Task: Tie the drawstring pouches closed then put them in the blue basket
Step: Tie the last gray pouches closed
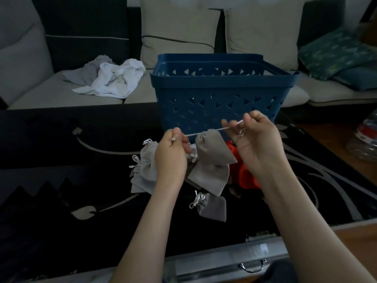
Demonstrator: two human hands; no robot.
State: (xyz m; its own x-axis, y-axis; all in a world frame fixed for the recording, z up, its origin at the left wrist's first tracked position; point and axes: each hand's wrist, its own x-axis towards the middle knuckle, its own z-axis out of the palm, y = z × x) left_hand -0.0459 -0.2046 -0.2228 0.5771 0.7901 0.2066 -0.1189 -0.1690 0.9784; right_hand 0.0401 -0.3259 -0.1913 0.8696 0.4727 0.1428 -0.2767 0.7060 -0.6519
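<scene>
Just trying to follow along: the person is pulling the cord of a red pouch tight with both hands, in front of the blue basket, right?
Not quite: the pouch is grey, not red. The head view shows the left hand and right hand pinching the white cord of a grey pouch in front of the blue basket; a red pouch lies lower down.
</scene>
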